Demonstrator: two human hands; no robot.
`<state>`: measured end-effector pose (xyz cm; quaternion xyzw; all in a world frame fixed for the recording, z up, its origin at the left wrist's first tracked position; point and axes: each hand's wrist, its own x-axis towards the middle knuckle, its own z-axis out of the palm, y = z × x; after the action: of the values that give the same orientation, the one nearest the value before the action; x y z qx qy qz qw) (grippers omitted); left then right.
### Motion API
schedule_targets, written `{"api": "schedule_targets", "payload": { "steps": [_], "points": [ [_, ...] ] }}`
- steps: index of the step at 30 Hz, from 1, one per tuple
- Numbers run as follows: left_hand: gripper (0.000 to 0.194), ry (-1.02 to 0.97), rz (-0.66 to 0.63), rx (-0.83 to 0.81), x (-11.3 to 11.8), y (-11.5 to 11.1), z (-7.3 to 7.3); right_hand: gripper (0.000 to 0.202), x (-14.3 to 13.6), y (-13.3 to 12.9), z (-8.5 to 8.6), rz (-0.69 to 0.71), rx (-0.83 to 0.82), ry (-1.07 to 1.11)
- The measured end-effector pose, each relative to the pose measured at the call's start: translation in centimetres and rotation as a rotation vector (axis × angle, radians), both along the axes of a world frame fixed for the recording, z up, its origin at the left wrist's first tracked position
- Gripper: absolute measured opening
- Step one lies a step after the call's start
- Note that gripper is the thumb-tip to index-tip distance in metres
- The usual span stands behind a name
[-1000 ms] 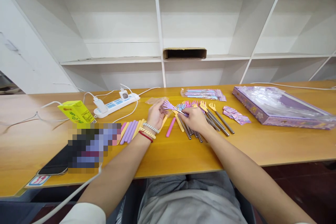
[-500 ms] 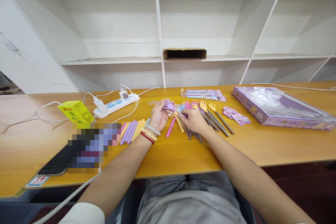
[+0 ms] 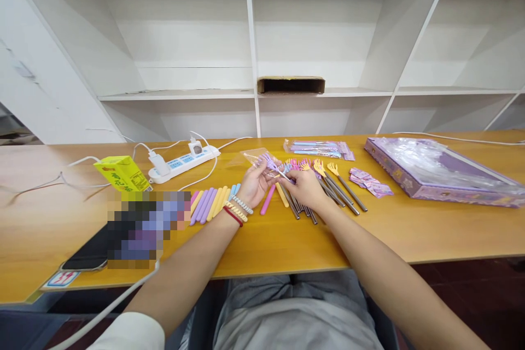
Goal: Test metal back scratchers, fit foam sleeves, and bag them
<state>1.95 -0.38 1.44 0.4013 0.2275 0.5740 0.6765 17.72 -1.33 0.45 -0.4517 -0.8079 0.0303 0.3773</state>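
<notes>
Above the wooden table (image 3: 262,240), the left hand (image 3: 253,186) pinched a clear sleeve (image 3: 257,157) while the right hand (image 3: 304,188) gripped a purple scratcher (image 3: 274,166), best fed in straight, claw first.

A pixelated block (image 3: 143,227) just left of the row of pastel sticks (image 3: 211,203) hides whatever lies there on the desk (image 3: 430,229), and covers most of the dark phone (image 3: 82,257) and the left ends of those sticks. The left hand (image 3: 254,185) covers the lower part of the clear bag (image 3: 257,158); the grip of the right hand (image 3: 305,188) hides the handle of the purple hand-shaped scratcher (image 3: 274,167) and the near ends of the grey-handled scratchers (image 3: 340,188). Print on the yellow carton (image 3: 118,173), far left of the sticks, is too small to read. The purple box (image 3: 443,175), well right of them, runs off the picture's right edge.
</notes>
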Motion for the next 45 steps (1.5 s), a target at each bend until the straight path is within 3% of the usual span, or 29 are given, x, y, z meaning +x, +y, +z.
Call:
{"api": "schedule_targets", "payload": {
  "steps": [5,13,18,28,36,39,45],
  "points": [
    [0.018,0.074,-0.03,-0.026,-0.3,0.1,-0.1,0.04,0.0,0.0,0.0,-0.005,-0.007,-0.007],
    [0.02,0.08,0.068,-0.002,-0.7,0.5,0.1,0.042,-0.1,-0.2,0.2,0.014,-0.029,-0.013],
    [0.036,0.069,0.077,-0.104,-0.7,0.6,0.5,0.043,-0.1,0.0,0.0,0.015,-0.023,-0.018],
    [0.018,0.142,0.099,-0.073,-0.6,0.4,0.3,0.043,0.1,0.0,0.2,0.044,-0.047,-0.003],
    [0.013,-0.075,0.358,-0.044,-3.3,2.2,1.3,0.035,1.2,0.7,0.5,0.107,-0.357,0.081],
    [0.012,-0.086,0.419,-0.062,-4.4,2.7,1.5,0.034,1.5,1.0,0.6,0.093,-0.403,0.115],
    [0.011,-0.08,0.323,-0.085,-3.7,1.9,1.4,0.032,1.1,0.8,0.8,0.076,-0.307,0.121]
  ]
}}
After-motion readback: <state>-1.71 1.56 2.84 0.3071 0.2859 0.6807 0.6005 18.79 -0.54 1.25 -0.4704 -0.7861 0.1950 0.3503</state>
